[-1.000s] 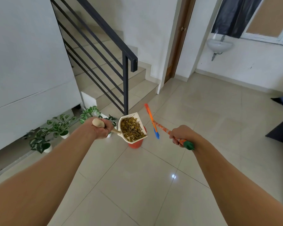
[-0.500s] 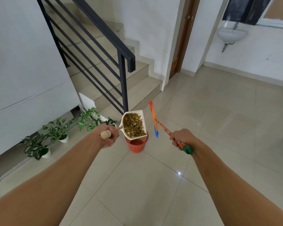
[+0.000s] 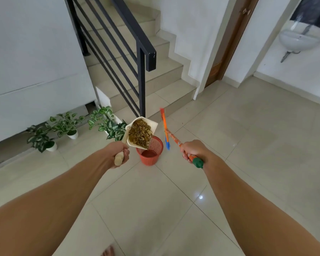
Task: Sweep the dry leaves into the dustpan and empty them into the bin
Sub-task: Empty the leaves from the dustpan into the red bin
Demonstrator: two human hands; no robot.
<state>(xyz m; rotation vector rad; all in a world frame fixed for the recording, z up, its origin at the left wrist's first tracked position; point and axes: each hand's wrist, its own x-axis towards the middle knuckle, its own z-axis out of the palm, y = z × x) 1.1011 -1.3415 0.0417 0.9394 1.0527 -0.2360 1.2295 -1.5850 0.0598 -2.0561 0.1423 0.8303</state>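
head view: left hand (image 3: 118,154) grips dustpan (image 3: 152,125), right hand (image 3: 194,150) broom (image 3: 174,139); bin (image 3: 149,160) rim partly hidden.

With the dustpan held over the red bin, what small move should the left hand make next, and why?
Probably tip the cream plastic dustpan a little steeper. The left hand grips its handle, its lower edge sits above the red mesh bin, and the dry brown leaves lie piled in the pan, so more tilt should slide them in.

Potted plants (image 3: 67,124) (white pots), black railing (image 3: 142,80); tiled stairs (image 3: 166,84); wall-hung sink (image 3: 298,40), wooden door (image 3: 227,48)
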